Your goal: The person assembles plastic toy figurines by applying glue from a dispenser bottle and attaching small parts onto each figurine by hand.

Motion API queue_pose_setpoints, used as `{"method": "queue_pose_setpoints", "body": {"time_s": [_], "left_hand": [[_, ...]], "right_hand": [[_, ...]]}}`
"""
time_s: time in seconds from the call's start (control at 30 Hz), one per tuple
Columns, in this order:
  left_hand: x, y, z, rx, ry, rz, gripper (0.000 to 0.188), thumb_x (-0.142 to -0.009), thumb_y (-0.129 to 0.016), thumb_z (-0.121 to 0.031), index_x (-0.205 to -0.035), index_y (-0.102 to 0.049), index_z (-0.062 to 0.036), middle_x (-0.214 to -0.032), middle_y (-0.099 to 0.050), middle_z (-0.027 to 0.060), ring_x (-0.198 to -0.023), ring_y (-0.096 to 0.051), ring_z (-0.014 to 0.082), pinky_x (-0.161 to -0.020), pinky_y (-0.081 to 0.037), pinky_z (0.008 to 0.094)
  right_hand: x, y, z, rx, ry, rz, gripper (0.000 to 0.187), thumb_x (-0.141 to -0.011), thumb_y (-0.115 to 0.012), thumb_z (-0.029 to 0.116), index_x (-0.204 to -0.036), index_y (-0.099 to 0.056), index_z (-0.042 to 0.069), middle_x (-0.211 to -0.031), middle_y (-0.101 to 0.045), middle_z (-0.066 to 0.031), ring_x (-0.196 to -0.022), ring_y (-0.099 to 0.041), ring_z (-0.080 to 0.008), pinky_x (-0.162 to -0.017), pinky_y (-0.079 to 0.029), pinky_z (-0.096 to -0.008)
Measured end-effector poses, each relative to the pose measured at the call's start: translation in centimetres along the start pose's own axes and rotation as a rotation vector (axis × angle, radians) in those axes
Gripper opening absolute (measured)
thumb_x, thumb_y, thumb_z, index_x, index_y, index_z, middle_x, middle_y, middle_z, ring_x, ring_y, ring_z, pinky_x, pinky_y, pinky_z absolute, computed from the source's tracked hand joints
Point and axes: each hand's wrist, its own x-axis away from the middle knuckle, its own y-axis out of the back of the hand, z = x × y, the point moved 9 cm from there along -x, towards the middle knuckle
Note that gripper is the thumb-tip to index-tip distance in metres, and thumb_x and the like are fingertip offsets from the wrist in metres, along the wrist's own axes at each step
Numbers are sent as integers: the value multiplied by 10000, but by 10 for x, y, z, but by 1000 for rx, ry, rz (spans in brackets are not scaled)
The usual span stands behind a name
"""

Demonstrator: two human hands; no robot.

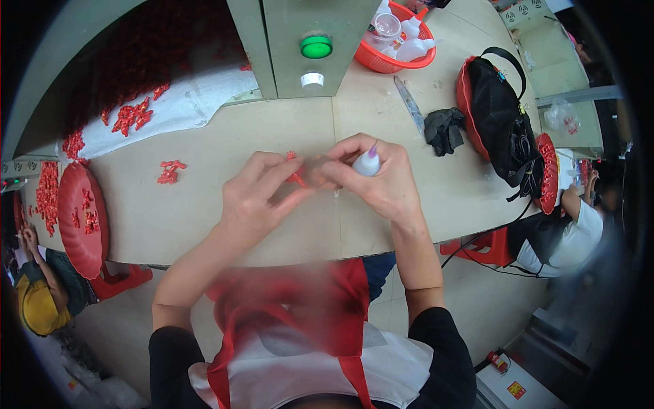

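Observation:
Between the fingertips of my left hand (253,196) is a small glossy red plastic figure (296,176), partly covered by the fingers. My right hand (392,184) is closed round a small white squeeze bottle (368,163) with a purple needle tip, which points up and away from me. Both hands meet above the table, and a blur between them hides where the fingertips touch. To the left of my left hand, another red figure (171,172) lies by itself on the table.
Many red figures (131,117) lie on a white sheet (197,109) inside a grey-green cabinet (293,20) with a green light. A red scalloped tray (75,238) overhangs the left edge. Rightward are a red basket (392,65) of bottles, a flat blade-like strip (409,103), black cloth (444,131) and black bag (501,116).

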Motion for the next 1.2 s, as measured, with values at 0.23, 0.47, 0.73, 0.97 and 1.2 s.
{"method": "queue_pose_setpoints", "body": {"time_s": [0.23, 0.47, 0.73, 0.97, 1.2], "left_hand": [[3, 0, -6, -175, -55, -20, 362, -624, -754, -101, -963, -638, -50, -849, -558, 57, -624, -589, 178, -504, -488, 278], [3, -1, -5, -233, -58, -34, 334, -620, -755, -111, -920, -623, -49, -841, -548, 54, -614, -581, 172, -496, -483, 277], [4, -1, 3, -198, -8, -34, 368, -607, -764, -110, -929, -601, -37, -831, -554, 63, -622, -591, 185, -499, -490, 280], [0, 0, 0, -126, -1, -11, 400, -608, -764, -86, -966, -596, -28, -852, -574, 72, -685, -614, 186, -542, -511, 286], [24, -43, 62, 1519, 899, 185, 406, -909, -489, -266, -1108, -507, 87, -976, -578, 177, -848, -639, 258, -717, -567, 304]], "right_hand": [[3, -31, 11, 276, 317, 68, 91, -673, -685, -4, -753, -658, 29, -800, -635, -52, -765, -616, -168, -684, -486, -280], [8, -14, 32, 690, 557, -214, 192, -573, -686, -6, -732, -617, 76, -798, -619, -39, -755, -589, -241, -613, -474, -335], [3, -11, 25, 402, 440, -89, 155, -633, -648, -61, -767, -626, 13, -840, -611, -83, -869, -623, -233, -729, -497, -323], [6, -10, 33, 632, 523, -184, 152, -623, -653, -54, -760, -635, 11, -826, -630, -65, -827, -620, -205, -718, -495, -308], [4, 39, 33, 801, 397, -480, 160, -629, -710, 50, -776, -654, 71, -831, -632, -66, -796, -619, -246, -673, -486, -335]]}}
